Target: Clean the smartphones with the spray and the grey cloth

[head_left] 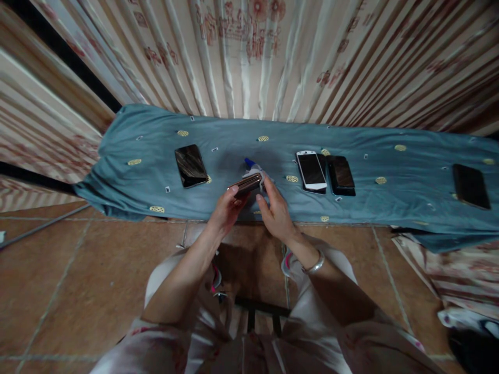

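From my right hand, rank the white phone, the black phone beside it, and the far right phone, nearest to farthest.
From the right hand:
1. White phone, just to its right on the blue cloth.
2. Black phone, touching the white one's right side.
3. Far right phone, near the cloth's right end.

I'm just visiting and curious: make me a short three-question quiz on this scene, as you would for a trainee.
1. True or false: both hands are on the same phone.
2. How many phones lie on the blue cloth, apart from the held one?
3. Which lying phone has a white frame? A) far left B) just right of the hands C) far right

Key:
1. True: left hand and right hand hold the held phone.
2. Four on the blue cloth.
3. B, the white phone.
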`<state>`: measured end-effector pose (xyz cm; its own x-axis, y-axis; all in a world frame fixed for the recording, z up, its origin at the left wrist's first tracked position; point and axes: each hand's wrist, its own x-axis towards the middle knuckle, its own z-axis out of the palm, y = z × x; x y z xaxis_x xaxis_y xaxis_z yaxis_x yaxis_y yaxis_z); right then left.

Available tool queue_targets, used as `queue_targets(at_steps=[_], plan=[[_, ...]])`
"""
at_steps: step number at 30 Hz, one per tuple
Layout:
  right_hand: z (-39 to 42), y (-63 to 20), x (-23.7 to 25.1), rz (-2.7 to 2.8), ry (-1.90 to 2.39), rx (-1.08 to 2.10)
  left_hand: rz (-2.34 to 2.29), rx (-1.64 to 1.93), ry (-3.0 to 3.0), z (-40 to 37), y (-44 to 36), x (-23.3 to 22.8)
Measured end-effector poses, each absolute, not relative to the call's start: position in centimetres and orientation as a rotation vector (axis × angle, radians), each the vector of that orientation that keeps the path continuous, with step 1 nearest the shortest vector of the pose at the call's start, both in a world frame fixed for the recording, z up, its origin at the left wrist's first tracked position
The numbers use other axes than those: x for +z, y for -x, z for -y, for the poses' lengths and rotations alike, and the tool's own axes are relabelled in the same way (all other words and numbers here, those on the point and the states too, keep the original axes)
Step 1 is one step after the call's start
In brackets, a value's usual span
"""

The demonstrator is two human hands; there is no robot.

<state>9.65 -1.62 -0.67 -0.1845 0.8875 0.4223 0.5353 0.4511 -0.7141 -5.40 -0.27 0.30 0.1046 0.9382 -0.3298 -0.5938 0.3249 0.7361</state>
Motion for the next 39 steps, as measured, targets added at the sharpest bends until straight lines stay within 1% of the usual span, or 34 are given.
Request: queue_targets(at_steps=[5, 18, 32, 35, 39], plan=[[1.7, -9.6, -0.3, 1.887, 1.186, 0.503, -0.873, 1.199, -0.445, 0.3, 5.5, 0.5], [0.7, -9.6, -2.0, 1.642, 1.189, 0.794, -0.852, 1.170, -0.488, 0.7, 5.6, 1.1], [1.9, -9.3, -0.2, 1.812, 1.176, 0.521, -0.906, 1.233, -0.453, 0.4, 5.4, 0.5], [1.8, -9.0, 0.0, 1.824, 1.175, 0.532, -0.893, 1.256, -0.447, 0.4, 5.4, 0.6], [1.6, -8.4, -0.6, 1.739, 1.167, 0.621, -0.852, 1.269, -0.399, 0.4, 5.3, 0.9]])
